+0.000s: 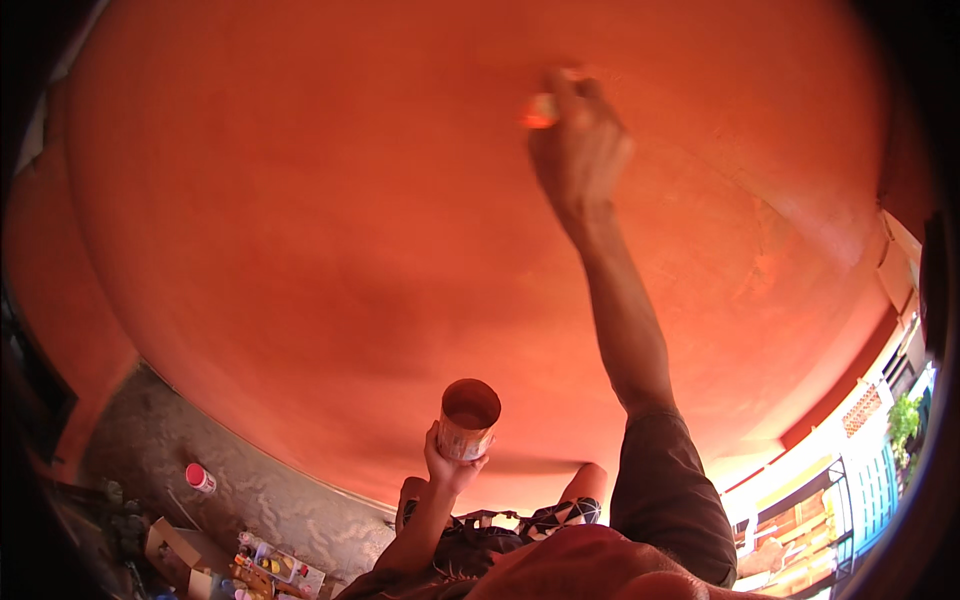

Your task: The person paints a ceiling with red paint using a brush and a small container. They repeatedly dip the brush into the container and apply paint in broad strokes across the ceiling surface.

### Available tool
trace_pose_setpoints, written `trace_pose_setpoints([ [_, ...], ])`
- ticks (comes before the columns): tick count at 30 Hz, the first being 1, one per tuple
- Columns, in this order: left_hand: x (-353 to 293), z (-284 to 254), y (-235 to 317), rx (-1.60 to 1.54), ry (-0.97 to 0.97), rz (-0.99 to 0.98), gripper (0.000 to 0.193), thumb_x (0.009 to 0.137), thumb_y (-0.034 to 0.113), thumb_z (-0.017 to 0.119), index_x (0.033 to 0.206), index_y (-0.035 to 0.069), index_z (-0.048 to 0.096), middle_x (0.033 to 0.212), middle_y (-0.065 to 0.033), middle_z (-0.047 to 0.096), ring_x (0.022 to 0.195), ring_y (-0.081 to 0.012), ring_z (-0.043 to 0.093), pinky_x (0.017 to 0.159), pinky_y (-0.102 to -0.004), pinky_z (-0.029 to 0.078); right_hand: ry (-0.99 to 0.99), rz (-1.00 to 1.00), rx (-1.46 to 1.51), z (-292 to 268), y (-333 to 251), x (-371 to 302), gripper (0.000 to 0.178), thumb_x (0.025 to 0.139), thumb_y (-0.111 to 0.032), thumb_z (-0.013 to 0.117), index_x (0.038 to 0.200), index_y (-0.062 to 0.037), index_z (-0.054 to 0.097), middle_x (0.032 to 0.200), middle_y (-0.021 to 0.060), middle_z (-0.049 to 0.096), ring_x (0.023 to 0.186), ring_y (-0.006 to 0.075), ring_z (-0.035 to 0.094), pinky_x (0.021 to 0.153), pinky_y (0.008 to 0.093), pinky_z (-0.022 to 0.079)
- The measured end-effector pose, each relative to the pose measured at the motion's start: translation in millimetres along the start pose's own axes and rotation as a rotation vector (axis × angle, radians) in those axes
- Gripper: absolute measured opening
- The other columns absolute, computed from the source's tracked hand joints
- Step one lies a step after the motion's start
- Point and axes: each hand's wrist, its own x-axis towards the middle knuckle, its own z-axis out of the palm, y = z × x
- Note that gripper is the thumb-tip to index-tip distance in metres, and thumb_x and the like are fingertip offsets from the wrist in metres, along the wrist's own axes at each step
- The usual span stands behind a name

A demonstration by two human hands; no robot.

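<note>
In my left hand (449,460), at waist height, is a paint can (466,440) with a worn label. Its mouth faces up and shows a reddish-brown inside. My fingers wrap around its lower part. My right arm stretches high against a broad orange wall (400,200). The right hand (582,140) is closed, blurred by motion, and close to or touching the wall. From its fingers sticks out a small orange-and-white tool (541,111), too smeared to tell its exact kind.
On the grey floor (270,450) at lower left lies a small red-and-white container (200,478). A cardboard box (175,550) and several bottles (270,560) are nearby. A bright opening with a blue gate (872,490) is at lower right.
</note>
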Motion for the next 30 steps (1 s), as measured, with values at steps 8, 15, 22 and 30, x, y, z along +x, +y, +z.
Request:
trace_pose_setpoints([
  [8, -3.1, -0.2, 0.7, 0.047, 0.037, 0.049, 0.058, 0.093, 0.058, 0.047, 0.127, 0.013, 0.058, 0.111, -0.0064, 0.062, 0.098, -0.0340, 0.057, 0.052, -0.0313, 0.047, -0.167, 0.126, 0.464, 37.8, -39.0, 20.3, 0.009, 0.086, -0.007, 0.065, 0.094, -0.0074, 0.067, 0.080, 0.0105, 0.070, 0.066, 0.0287, 0.068, 0.052, 0.0393, 0.051],
  [15, -2.6, 4.0, 8.3, 0.069, 0.024, 0.026, 0.061, 0.093, 0.061, 0.046, 0.124, 0.011, 0.059, 0.108, -0.0080, 0.063, 0.093, -0.0310, 0.056, 0.052, -0.0302, 0.044, 0.130, 0.443, 0.661, -47.3, 122.2, -10.3, 0.019, 0.090, -0.009, 0.068, 0.101, 0.0067, 0.069, 0.095, 0.0071, 0.069, 0.089, 0.0127, 0.063, 0.075, 0.0270, 0.053],
  [22, -2.3, 14.5, 12.0, 0.091, 0.079, -0.079, 0.065, 0.092, 0.061, 0.046, 0.125, 0.006, 0.059, 0.109, -0.0136, 0.063, 0.093, -0.0300, 0.056, 0.056, -0.0292, 0.044, 0.212, 0.633, -0.163, -176.5, 221.3, -7.3, 0.015, 0.092, -0.021, 0.065, 0.100, -0.0119, 0.075, 0.095, 0.0041, 0.075, 0.081, 0.0210, 0.071, 0.073, 0.0327, 0.055],
  [30, -3.7, 39.1, 14.9, 0.140, 0.056, -0.143, 0.066, 0.092, 0.061, 0.045, 0.124, 0.005, 0.058, 0.108, -0.0144, 0.063, 0.096, -0.0285, 0.057, 0.055, -0.0282, 0.044, 0.043, 0.132, -0.299, -101.9, 154.0, 21.9, 0.023, 0.084, -0.009, 0.069, 0.101, -0.0243, 0.070, 0.093, 0.0023, 0.072, 0.074, 0.0263, 0.070, 0.057, 0.0378, 0.054],
])
